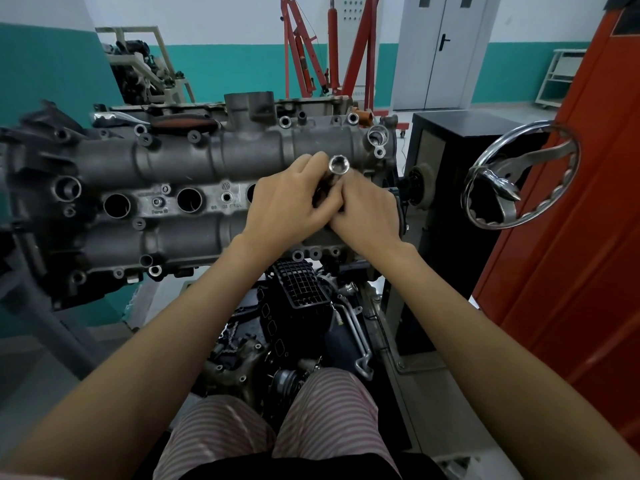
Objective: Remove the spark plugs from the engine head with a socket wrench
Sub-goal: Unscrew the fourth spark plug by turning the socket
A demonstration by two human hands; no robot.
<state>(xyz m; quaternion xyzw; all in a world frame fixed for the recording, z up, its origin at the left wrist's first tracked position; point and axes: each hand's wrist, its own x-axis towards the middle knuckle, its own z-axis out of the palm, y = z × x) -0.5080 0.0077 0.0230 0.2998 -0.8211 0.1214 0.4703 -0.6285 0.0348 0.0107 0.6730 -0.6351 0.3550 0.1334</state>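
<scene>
The grey engine head [180,157] lies across the stand in front of me, with a row of round spark plug wells [188,199] along its middle. My left hand [292,199] and my right hand [367,209] meet over the right end of that row. Both grip a shiny socket tool [337,168] that points its open end up toward me. Its lower part is hidden between my fingers. I cannot tell whether a spark plug sits in it. The well under my hands is covered.
A chrome handwheel [523,174] of the engine stand sticks out at the right, beside an orange panel [595,209]. Loose engine parts [298,306] lie below the head. A red engine hoist [325,46] stands behind. Another engine [138,67] is at the back left.
</scene>
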